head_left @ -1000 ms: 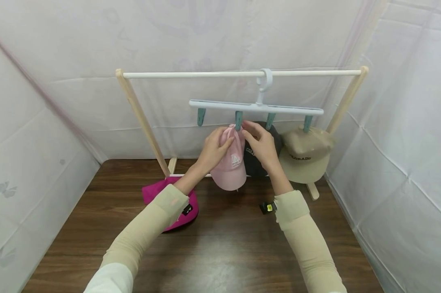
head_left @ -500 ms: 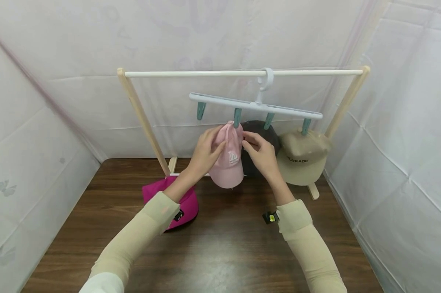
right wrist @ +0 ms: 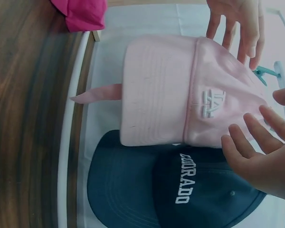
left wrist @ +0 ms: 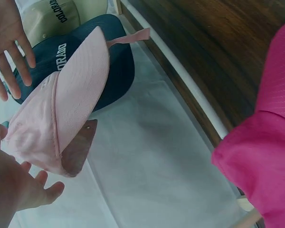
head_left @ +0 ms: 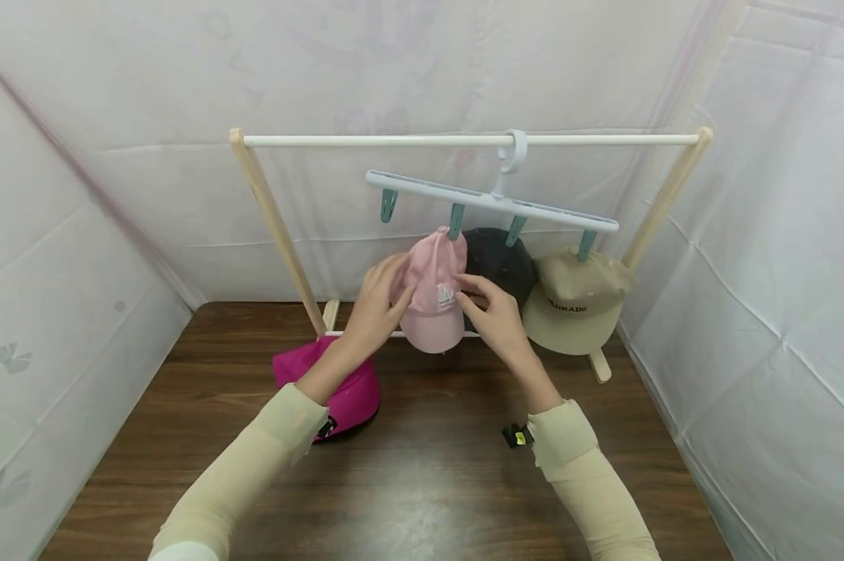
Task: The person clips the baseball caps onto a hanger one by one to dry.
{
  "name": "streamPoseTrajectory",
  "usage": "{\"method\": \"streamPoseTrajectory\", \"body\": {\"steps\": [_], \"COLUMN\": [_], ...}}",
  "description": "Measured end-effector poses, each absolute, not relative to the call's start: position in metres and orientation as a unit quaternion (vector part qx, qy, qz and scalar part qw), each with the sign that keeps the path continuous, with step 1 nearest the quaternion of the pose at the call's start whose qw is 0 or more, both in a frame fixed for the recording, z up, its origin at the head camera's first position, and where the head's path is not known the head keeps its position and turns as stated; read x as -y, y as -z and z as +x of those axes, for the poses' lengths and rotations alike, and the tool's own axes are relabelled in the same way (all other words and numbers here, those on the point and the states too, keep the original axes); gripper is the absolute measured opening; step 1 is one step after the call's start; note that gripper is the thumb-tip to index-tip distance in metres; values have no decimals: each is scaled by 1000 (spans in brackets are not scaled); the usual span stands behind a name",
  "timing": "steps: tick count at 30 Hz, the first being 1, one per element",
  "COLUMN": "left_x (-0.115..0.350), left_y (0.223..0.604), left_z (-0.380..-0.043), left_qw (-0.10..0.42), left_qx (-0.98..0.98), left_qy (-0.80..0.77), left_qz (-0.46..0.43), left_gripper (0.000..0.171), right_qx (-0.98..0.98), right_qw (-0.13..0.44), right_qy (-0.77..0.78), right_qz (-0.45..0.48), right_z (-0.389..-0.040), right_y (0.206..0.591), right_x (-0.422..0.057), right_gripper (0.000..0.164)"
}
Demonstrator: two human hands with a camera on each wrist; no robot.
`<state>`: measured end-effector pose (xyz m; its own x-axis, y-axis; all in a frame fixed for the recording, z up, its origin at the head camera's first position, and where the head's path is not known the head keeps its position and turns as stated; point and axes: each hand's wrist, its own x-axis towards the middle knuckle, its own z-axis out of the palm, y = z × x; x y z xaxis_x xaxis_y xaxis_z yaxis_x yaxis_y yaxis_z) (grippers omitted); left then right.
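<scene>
A pink cap (head_left: 436,296) with a white LA logo hangs by its crown from the second teal clip (head_left: 456,221) of a white hanger (head_left: 450,194). My left hand (head_left: 379,304) is at the cap's left side, fingers loosely spread. On the other side is my right hand (head_left: 492,315), its fingers extended beside the logo. Neither hand grips the cap in the wrist views; whether fingertips touch it I cannot tell. A dark cap (right wrist: 180,185) lettered in white hangs just right of the pink one, partly hidden in the head view. Further right hangs a khaki cap (head_left: 579,304).
The hanger hooks over the white rod (head_left: 365,141) of a wooden-legged rack and slopes down to the right. Its leftmost clip (head_left: 389,206) holds nothing. A magenta cap (head_left: 351,393) lies on the dark wooden table (head_left: 422,467), partly behind my left forearm.
Both hands have moved down from the clip, away from the cap's top, and loosened around it. The hanger's left end has risen and its right end dropped.
</scene>
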<state>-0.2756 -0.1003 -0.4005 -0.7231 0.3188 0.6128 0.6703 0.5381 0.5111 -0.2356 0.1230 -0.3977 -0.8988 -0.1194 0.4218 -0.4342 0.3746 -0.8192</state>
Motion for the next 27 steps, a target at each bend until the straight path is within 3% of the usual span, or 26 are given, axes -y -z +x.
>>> {"method": "streamPoseTrajectory", "body": {"steps": [16,27], "left_x": [127,159], "left_y": [424,449], "left_z": [-256,-246], "left_qw": [220,236], "left_qx": [876,892], "left_qy": [335,280], "left_qz": [-268,-265], "left_gripper": [47,43], "right_qx": [846,848], "right_qw": [135,73], "right_qy": [-486,-488], "right_qz": [173,193], "right_z": [-231,-224], "right_y": [421,433], "right_x": [-106,-90], "right_gripper": [31,34]}}
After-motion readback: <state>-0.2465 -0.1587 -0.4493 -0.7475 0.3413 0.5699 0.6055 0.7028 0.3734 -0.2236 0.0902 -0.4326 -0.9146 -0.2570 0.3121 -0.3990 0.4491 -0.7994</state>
